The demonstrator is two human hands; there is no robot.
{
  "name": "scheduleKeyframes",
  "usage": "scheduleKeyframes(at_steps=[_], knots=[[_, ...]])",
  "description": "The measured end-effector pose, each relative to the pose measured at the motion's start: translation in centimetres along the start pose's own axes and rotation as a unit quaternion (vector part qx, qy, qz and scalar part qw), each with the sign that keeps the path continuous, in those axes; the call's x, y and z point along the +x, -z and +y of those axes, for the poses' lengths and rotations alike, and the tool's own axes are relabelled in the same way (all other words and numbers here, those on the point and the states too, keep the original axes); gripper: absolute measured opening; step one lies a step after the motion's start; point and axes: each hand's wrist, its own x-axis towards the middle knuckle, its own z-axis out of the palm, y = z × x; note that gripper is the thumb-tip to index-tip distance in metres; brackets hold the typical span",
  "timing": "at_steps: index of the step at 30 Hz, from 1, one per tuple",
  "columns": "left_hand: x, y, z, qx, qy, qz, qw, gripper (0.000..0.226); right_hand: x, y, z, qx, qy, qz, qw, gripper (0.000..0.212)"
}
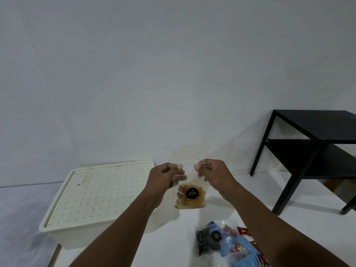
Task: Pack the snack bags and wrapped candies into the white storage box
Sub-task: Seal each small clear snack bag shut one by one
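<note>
A person's left hand (166,175) and right hand (212,173) each pinch a top corner of a clear snack bag (190,195) of golden sticks, holding it above the white table (169,245) beside the lidded white storage box (100,201), near more wrapped snacks (227,241).

A plain pale grey wall (134,64) fills most of the view in dim, even light. A black table (312,132) with a lower shelf stands close to it at the far right. Left of the table, low on the wall, is a patch of brownish specks (192,151). The table's legs rest on a white surface (169,247). Further left lies mottled grey floor (19,218). Something brown (331,185) shows behind the table's legs, too hidden to identify.
</note>
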Motion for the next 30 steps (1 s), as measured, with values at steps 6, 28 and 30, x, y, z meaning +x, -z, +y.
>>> scheduleKeyframes(at_steps=[6, 28, 30], knots=[[-0.1, 0.1, 0.2, 0.007, -0.007, 0.002, 1.000, 0.015, 0.0, -0.1, -0.4, 0.019, -0.006, -0.010, 1.000, 0.010], [-0.8, 0.3, 1.0, 0.094, 0.020, -0.062, 0.993, 0.012, -0.4, 1.4, -0.1, -0.020, 0.014, -0.049, 0.998, 0.017], [-0.9, 0.1, 1.0, 0.109, 0.027, -0.073, 0.991, 0.016, -0.6, 1.2, -0.3, -0.058, 0.032, -0.048, 0.997, 0.019]])
